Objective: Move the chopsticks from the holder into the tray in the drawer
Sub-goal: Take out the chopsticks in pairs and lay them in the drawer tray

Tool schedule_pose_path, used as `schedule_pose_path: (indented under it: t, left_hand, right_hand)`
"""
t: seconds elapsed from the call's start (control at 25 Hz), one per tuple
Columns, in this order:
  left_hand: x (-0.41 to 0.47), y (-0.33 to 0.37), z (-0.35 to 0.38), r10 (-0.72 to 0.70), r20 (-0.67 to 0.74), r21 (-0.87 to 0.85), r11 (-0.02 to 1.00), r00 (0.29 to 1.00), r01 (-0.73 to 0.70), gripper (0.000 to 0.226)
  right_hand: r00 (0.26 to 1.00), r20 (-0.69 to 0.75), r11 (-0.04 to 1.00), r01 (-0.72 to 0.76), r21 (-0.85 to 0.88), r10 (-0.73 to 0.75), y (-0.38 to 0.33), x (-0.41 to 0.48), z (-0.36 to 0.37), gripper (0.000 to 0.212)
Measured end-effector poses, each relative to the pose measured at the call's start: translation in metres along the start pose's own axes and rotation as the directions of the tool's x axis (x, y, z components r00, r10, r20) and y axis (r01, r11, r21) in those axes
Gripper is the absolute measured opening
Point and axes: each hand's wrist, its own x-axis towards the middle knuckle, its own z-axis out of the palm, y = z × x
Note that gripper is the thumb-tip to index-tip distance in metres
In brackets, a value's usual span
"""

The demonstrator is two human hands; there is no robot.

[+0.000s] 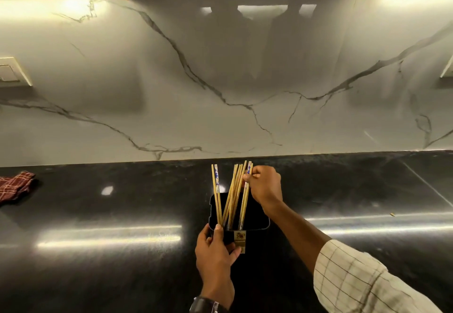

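Chopsticks (232,195) stand splayed in black holder (256,217) on bench (110,202). Left hand (215,254) grips holder; right hand (266,186) fingers (246,178) pinch right-side tops, prob. two - slack pinch drops one, or snags neighbours - tray unseen.

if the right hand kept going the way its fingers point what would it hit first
The right hand points left and pinches the rightmost chopsticks; going on, it would probably meet the middle bunch of chopsticks first, though depth is unclear.
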Motion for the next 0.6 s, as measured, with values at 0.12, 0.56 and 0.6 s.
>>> schedule_pose_path:
  t: [0.12, 0.56, 0.6]
  left_hand:
    - [0.0004, -0.0013, 0.0025, 0.024, -0.009, -0.004, 1.0, 1.0, -0.024, 0.038]
    - [0.0014, 0.0031, 0.0017, 0.001, -0.06, 0.031, 1.0, 0.998, 0.001, 0.042]
    - [0.0022, 0.0031, 0.0016, -0.004, -0.065, 0.039, 0.999, 0.998, 0.006, 0.042]
  right_hand:
    - [0.999, -0.018, 0.999, 0.033, 0.024, -0.033, -0.0038, 0.0005, -0.0067, 0.013]
    - [0.974, -0.152, 0.983, -0.176, -0.046, 0.167, -0.0063, -0.0009, -0.0018, 0.014]
    - [0.97, -0.17, 0.981, -0.188, -0.054, 0.176, -0.0047, -0.002, -0.001, 0.017]
